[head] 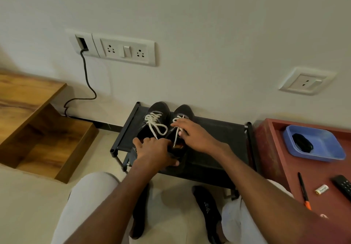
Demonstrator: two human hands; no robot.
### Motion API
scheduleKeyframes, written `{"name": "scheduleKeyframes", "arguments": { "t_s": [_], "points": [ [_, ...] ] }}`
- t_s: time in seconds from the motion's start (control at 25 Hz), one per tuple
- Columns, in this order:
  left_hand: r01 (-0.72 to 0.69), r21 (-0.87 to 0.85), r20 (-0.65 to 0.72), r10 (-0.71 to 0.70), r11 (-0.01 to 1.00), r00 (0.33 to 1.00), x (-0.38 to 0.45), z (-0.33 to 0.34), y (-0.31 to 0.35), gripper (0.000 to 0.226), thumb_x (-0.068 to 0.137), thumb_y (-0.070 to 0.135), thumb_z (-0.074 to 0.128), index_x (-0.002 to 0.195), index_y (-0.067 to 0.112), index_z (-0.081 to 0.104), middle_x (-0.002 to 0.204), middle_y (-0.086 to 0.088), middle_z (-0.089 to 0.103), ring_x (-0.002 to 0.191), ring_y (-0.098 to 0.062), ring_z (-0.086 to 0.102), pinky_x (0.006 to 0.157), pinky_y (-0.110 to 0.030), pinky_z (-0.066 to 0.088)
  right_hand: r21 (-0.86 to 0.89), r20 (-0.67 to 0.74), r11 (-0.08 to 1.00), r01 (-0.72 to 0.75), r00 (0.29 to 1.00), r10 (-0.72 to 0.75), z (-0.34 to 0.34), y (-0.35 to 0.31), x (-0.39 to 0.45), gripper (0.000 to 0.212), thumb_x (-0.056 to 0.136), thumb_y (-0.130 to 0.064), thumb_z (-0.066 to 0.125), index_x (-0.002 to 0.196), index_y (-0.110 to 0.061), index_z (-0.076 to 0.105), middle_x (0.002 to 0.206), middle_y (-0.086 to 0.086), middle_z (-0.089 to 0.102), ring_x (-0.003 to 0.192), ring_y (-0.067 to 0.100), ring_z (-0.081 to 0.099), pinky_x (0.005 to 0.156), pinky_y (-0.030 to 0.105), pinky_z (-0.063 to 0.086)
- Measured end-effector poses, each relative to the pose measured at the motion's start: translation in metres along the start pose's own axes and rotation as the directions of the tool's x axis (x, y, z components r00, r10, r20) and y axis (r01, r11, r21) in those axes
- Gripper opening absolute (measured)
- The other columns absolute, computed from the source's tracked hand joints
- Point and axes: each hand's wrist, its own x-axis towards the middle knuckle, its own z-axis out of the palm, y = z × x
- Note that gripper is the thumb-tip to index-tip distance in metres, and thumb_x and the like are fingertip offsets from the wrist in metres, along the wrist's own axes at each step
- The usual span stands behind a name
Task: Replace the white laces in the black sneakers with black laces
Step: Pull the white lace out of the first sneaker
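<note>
Two black sneakers stand side by side on a low black rack [218, 135], toes to the wall. The left sneaker [159, 109] has its white lace [154, 123] tied in a bow. My left hand [154, 152] lies over the heels of both, fingers curled at the left sneaker's opening, thumb on the right sneaker's heel. My right hand [193, 134] is on the right sneaker [183, 111] and pinches its white lace [177, 135], one loose end hanging down. The black laces [302, 142] lie bundled in a blue tray [322, 156] at the right.
The blue tray sits on a red table [281, 167] with a pen [303, 189], a battery [322, 189] and a remote [343, 186]. A wooden step unit [38, 130] stands at the left, a cable [87, 84] hangs from the wall. My feet in black socks are below the rack.
</note>
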Motion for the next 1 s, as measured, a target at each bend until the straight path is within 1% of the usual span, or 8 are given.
{"name": "scheduleKeyframes", "arguments": {
  "t_s": [0.16,0.4,0.52,0.6,0.72,0.8,0.88,1.0],
  "points": [
    [0.008,0.084,-0.014,-0.007,0.996,1.0,0.009,-0.001,0.007,0.062,0.073,0.068,0.079,0.125,0.039,0.063,0.114,0.002,0.062,0.12,-0.026,0.052,0.11,-0.057,0.019,0.03,-0.004,0.999,0.015,1.0,-0.015,-0.01,0.007,0.012,0.039,0.107,-0.012,0.052,0.138,-0.031,0.064,0.153,-0.008,0.053,0.139,0.011,0.048,0.113,0.03,0.04],
    [-0.127,0.093,-0.077,0.135,0.987,0.988,0.008,-0.008,-0.005,0.061,0.073,0.069,0.078,0.124,0.04,0.064,0.108,0.01,0.055,0.115,-0.017,0.048,0.103,-0.046,0.024,0.076,-0.004,0.995,0.067,0.998,-0.066,-0.016,0.002,0.011,0.039,0.106,-0.011,0.055,0.139,-0.031,0.065,0.149,-0.008,0.056,0.133,0.009,0.052,0.101,0.022,0.037],
    [-0.225,0.142,-0.075,0.237,0.964,0.969,0.002,-0.023,-0.015,0.062,0.073,0.073,0.075,0.124,0.04,0.063,0.107,0.015,0.054,0.113,-0.012,0.047,0.102,-0.042,0.022,0.131,-0.084,0.987,0.096,0.993,-0.085,-0.023,-0.003,0.011,0.039,0.106,-0.013,0.056,0.14,-0.03,0.064,0.148,-0.01,0.057,0.131,0.004,0.05,0.106,0.023,0.037],
    [-0.334,0.189,-0.02,0.344,0.924,0.939,-0.006,-0.031,-0.024,0.062,0.076,0.072,0.073,0.127,0.04,0.061,0.114,0.016,0.056,0.119,-0.011,0.046,0.106,-0.041,0.018,0.148,-0.126,0.985,0.094,0.989,-0.075,-0.029,-0.002,0.012,0.04,0.105,-0.013,0.058,0.142,-0.029,0.063,0.146,-0.01,0.058,0.132,0.004,0.05,0.113,0.029,0.04],
    [-0.522,0.336,0.135,0.508,0.784,0.851,-0.006,-0.052,-0.041,0.057,0.079,0.066,0.073,0.131,0.044,0.059,0.129,0.017,0.053,0.129,-0.011,0.038,0.113,-0.04,0.013,0.115,-0.104,0.988,0.102,0.99,-0.091,-0.034,0.005,0.011,0.046,0.104,-0.01,0.058,0.144,-0.033,0.059,0.153,-0.009,0.053,0.141,0.011,0.046,0.12,0.037,0.038],
    [-0.627,0.428,0.25,0.581,0.651,0.774,0.011,-0.075,-0.046,0.054,0.082,0.056,0.075,0.133,0.045,0.06,0.143,0.017,0.049,0.141,-0.012,0.032,0.12,-0.041,0.005,0.108,-0.062,0.99,0.09,0.995,-0.084,-0.039,0.011,0.01,0.051,0.105,-0.012,0.058,0.148,-0.039,0.053,0.163,-0.009,0.041,0.15,0.013,0.035,0.122,0.035,0.031],
    [-0.697,0.511,0.33,0.634,0.503,0.699,0.037,-0.1,-0.043,0.057,0.082,0.045,0.079,0.135,0.042,0.061,0.151,0.015,0.048,0.148,-0.015,0.029,0.124,-0.042,0.0,0.123,-0.04,0.991,0.055,0.998,-0.051,-0.048,0.018,0.007,0.051,0.106,-0.022,0.059,0.151,-0.044,0.048,0.166,-0.01,0.036,0.153,0.014,0.032,0.123,0.037,0.031],
    [-0.737,0.574,0.387,0.674,0.358,0.629,0.09,-0.13,-0.034,0.06,0.074,0.038,0.087,0.13,0.04,0.065,0.15,0.015,0.052,0.147,-0.014,0.032,0.125,-0.04,0.002,0.129,0.023,0.988,-0.08,0.997,0.077,-0.059,0.036,0.005,0.057,0.103,-0.042,0.062,0.156,-0.044,0.041,0.162,-0.009,0.044,0.146,0.018,0.044,0.12,0.04,0.037]
  ]
}}
